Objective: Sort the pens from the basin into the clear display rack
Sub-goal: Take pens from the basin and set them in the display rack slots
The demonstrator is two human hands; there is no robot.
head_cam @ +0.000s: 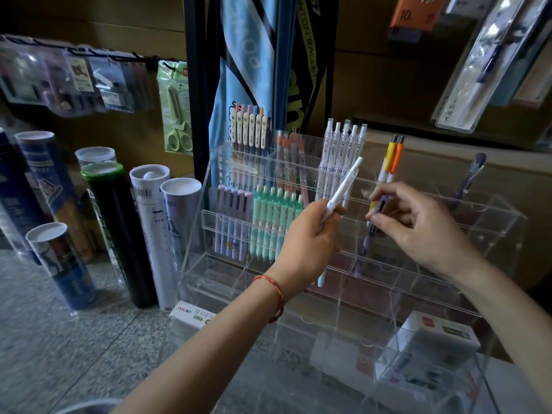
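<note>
Right hand [418, 231] pinches 1 purple pen [365, 249], seating it in the clear display rack [504, 222]; left hand [310, 237] grips 1 white pen [343, 186] (likely next).

White pen [348, 180] in left hand [307, 237], purple pen [365, 249] in right hand [418, 228]

The lower tiers of the clear rack [418, 283] are open across their width, so a hand can enter from the front. On the upper left the lilac pens [233, 216] and mint pens [274, 216] stand tightly packed. The 2 hands block the middle tier: the left hand [304, 246] holds a white pen [340, 198] and the right hand [418, 228] a purple pen [373, 222]. Tall tubes [149, 234] stand just beside the rack's left wall.
</note>
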